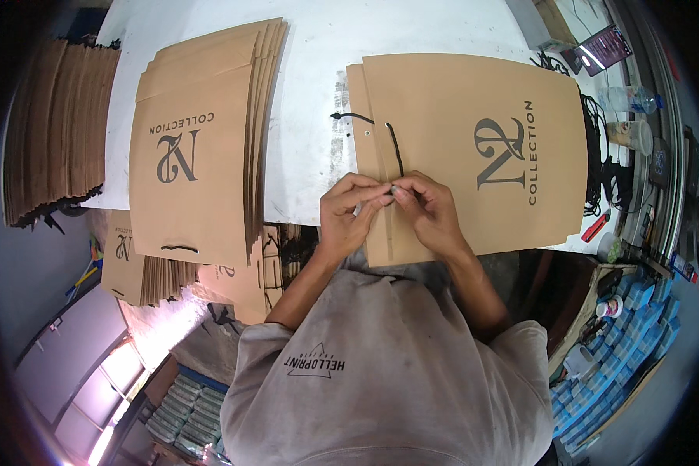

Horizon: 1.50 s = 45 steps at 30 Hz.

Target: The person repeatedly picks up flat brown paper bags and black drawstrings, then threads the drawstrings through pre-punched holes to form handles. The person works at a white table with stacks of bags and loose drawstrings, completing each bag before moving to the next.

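Where hands (pixel 392 206) pinch cord (pixel 396 151), bag stack (pixel 202 147) beside

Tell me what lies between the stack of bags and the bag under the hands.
In the head view, only bare white table separates the stack of bags from the bag.

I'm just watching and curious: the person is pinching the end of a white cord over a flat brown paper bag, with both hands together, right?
Not quite: the cord is black, not white. The head view shows it running from a hole in the flat brown paper bag down to where the left hand and right hand meet, both pinching its end.
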Each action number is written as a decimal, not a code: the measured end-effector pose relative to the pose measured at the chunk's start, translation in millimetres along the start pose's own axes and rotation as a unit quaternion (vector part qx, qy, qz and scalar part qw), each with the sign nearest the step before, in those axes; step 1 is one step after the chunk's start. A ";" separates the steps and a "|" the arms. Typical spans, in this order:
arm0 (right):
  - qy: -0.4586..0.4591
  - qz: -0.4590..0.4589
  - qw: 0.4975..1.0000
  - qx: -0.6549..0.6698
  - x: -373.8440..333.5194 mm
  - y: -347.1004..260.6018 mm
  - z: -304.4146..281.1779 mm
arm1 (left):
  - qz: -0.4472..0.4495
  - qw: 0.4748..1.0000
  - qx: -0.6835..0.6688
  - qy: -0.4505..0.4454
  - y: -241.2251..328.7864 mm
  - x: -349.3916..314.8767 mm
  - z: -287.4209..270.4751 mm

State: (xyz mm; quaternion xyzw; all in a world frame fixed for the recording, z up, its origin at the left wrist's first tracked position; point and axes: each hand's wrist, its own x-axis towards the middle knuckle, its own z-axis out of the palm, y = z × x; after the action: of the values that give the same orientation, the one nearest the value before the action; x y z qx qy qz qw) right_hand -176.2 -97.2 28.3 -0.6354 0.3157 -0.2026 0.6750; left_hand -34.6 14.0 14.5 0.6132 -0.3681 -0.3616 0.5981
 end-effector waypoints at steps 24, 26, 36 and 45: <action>0.425 -0.132 0.878 -0.177 -54.1 -13.8 -230.8 | 0.201 0.774 0.522 -0.295 10.7 -63.5 -7.7; 0.554 -0.098 0.810 -0.168 -89.9 6.6 -315.3 | 0.171 0.828 0.442 -0.301 43.9 -55.2 -4.4; 0.462 0.093 0.860 -0.195 -131.0 91.4 -409.8 | 0.198 0.845 0.372 -0.331 67.7 -30.8 2.1; 0.467 0.067 0.794 -0.384 -125.2 77.8 -402.5 | 0.330 0.944 0.021 0.019 175.2 20.1 -54.5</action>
State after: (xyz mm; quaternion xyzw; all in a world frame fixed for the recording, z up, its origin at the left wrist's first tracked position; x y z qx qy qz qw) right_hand -551.2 -297.9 -24.6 -0.6481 0.6857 -0.2912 0.1580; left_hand 19.6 19.4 190.8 0.4766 -0.5460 -0.1248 0.6776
